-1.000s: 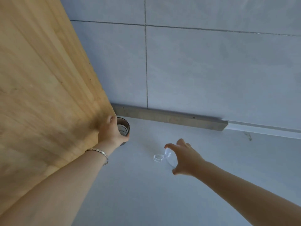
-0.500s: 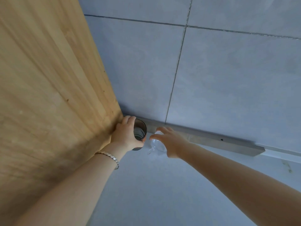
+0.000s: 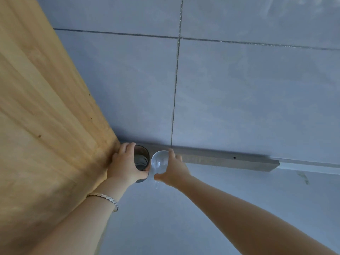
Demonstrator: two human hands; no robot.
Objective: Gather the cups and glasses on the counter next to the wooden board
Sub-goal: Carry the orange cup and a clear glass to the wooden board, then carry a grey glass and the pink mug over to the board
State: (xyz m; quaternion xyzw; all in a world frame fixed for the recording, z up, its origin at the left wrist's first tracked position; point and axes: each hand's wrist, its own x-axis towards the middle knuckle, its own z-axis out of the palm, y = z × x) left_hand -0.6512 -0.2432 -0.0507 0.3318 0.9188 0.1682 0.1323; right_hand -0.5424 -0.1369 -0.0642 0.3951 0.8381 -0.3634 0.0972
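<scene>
A large wooden board (image 3: 46, 135) fills the left side and leans up against the grey tiled wall. At its lower right corner stands a dark smoked glass (image 3: 141, 160) on the grey counter (image 3: 165, 227), with my left hand (image 3: 125, 166) wrapped around it. Right beside it, touching or nearly touching, is a clear glass cup (image 3: 159, 163) with a handle. My right hand (image 3: 173, 172) grips that clear cup from the right. Both glasses sit at the back of the counter, against the wall strip.
A grey metal strip (image 3: 220, 160) runs along the foot of the tiled wall (image 3: 239, 89) and ends at the right. A bracelet (image 3: 104, 196) circles my left wrist. The counter stretches out to the right and toward me.
My right hand has carried the clear cup from the open counter leftward and back, up to the dark glass. My left hand has stayed on the dark glass by the board.
</scene>
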